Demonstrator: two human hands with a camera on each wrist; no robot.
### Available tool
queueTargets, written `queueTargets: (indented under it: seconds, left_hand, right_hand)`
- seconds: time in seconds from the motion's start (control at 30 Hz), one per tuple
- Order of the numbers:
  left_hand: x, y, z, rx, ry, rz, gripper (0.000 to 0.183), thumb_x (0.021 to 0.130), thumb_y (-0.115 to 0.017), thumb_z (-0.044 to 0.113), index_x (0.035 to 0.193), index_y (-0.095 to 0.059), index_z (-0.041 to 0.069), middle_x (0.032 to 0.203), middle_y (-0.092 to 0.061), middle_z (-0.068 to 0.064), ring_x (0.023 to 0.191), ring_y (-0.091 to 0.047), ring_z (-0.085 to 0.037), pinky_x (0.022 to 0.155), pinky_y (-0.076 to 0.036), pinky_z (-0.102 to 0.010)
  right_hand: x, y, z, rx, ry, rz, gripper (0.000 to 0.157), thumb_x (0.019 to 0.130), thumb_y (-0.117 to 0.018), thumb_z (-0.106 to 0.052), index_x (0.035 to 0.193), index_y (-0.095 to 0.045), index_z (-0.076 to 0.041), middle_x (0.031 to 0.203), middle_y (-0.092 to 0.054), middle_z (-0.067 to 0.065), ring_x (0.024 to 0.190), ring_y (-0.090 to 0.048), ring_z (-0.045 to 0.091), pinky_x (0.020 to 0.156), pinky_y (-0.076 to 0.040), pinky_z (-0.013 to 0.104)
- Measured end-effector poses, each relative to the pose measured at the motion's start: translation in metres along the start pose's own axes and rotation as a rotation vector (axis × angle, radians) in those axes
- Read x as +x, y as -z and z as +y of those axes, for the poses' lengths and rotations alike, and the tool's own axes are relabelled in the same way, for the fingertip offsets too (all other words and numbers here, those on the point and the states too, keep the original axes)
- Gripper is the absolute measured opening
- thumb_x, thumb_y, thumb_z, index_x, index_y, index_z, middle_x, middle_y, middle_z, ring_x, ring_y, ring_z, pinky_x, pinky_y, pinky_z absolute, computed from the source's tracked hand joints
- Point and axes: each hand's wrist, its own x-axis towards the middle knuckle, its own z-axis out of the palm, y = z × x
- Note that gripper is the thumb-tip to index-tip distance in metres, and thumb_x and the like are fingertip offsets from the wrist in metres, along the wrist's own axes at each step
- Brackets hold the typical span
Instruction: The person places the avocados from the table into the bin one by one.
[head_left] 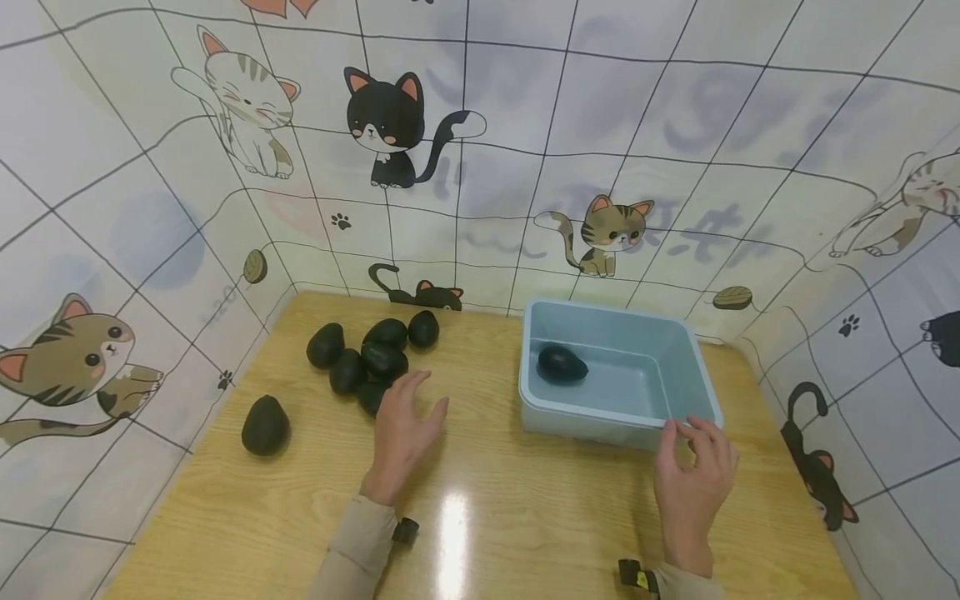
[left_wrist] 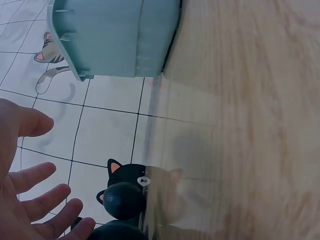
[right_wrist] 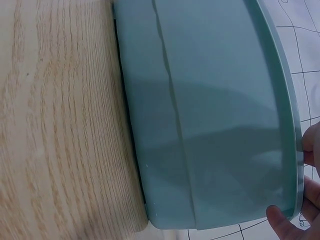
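Observation:
A light-blue plastic bin (head_left: 615, 427) stands at the right of the table with one dark avocado (head_left: 561, 364) inside it. My right hand (head_left: 693, 475) grips the bin's rim at the near right corner, thumb and fingers about the edge; the right wrist view shows the fingers (right_wrist: 282, 225) at that corner. My left hand (head_left: 405, 429) hovers beside a cluster of dark avocados (head_left: 384, 361), its fingers spread and nothing in them. It partly hides the nearest avocado (head_left: 370, 398). A lone avocado (head_left: 266, 426) sits apart, nearer the left edge.
The wooden table (head_left: 495, 500) ends at a wall covering (head_left: 495, 167) printed with cats and grid lines, which also runs along both sides. Between the avocado cluster and the bin lies a strip of bare wood.

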Motion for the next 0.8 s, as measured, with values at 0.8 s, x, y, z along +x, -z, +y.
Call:
queueTargets:
  seconds: [0.8]
  left_hand:
    - [0.002,0.018,-0.009,0.008,-0.008,0.132,0.047,0.093,-0.080,0.024,0.133,-0.071,0.002,0.141,-0.067,-0.019,0.130,-0.062,-0.045,0.111,-0.049,-0.060]
  right_hand:
    - [0.000,-0.003,-0.001,0.010,0.021,0.021,0.011,0.093,-0.074,0.003,0.092,-0.073,0.014,0.109,-0.072,0.028,0.103,-0.056,0.022,0.089,-0.035,0.010]
